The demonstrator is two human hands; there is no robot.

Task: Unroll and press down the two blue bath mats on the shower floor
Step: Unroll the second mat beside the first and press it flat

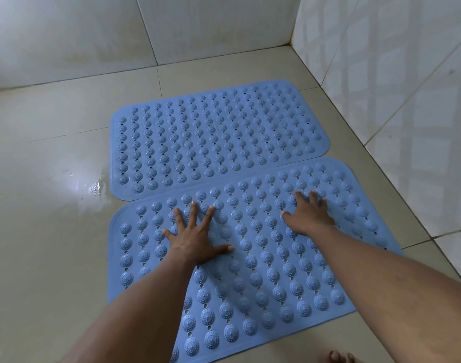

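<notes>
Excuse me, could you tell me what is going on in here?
A person is pressing the nearer blue mat onto the tiled shower floor, left hand and right hand both spread flat on it. The farther blue mat lies unrolled and flat just beyond, edge to edge with it. A wet patch shines on the floor to the left.
</notes>
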